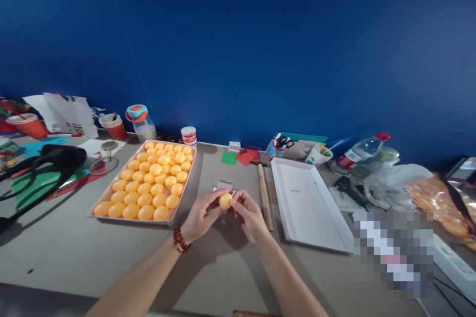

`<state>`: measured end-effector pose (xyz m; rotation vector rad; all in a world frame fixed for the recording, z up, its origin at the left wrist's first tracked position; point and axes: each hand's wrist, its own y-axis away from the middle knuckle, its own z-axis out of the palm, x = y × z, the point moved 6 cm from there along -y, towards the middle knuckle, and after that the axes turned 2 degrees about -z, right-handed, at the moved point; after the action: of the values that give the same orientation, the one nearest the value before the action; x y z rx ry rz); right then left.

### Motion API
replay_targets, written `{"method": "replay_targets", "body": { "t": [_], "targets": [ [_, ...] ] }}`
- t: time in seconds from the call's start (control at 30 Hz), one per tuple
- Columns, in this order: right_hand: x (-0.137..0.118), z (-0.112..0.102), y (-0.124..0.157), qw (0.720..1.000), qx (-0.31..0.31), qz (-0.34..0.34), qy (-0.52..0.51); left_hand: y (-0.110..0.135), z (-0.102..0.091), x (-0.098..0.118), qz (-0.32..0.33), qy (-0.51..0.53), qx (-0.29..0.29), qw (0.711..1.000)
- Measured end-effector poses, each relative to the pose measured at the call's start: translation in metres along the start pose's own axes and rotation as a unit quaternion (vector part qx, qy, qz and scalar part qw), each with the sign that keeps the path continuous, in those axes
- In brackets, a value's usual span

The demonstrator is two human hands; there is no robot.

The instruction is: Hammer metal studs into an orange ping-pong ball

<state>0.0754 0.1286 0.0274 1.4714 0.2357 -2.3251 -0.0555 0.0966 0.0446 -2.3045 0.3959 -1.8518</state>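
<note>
Our left hand and right hand both pinch one smooth, round orange ball above the matte grey table, a red beaded bracelet circling our left wrist. To our left we have a shallow, straight-sided box of glossy balls; to our right lie a slim wooden stick and a flat-bottomed white tray.

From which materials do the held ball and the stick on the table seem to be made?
Ball: probably plastic, smooth and slightly glossy, judging by its even yellow-orange colour and soft highlights.
Stick: likely bare wood, matte, since its tan-brown surface shows no clear shine.
</note>
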Motion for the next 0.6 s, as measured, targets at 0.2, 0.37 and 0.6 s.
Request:
{"method": "replay_targets", "body": {
  "t": [0.2, 0.37, 0.6],
  "targets": [
    [0.005, -0.003, -0.003, 0.998, -0.010, -0.012, 0.057, -0.002, 0.003, -0.005, -0.058, 0.135, 0.030, 0.989],
    [-0.004, -0.020, -0.009, 0.974, 0.045, -0.103, 0.196, -0.007, -0.015, -0.015, -0.082, 0.220, 0.119, 0.965],
    [-0.012, -0.033, -0.012, 0.907, 0.073, -0.181, 0.374, -0.007, -0.020, -0.024, -0.079, 0.228, 0.147, 0.959]
  ]
}}
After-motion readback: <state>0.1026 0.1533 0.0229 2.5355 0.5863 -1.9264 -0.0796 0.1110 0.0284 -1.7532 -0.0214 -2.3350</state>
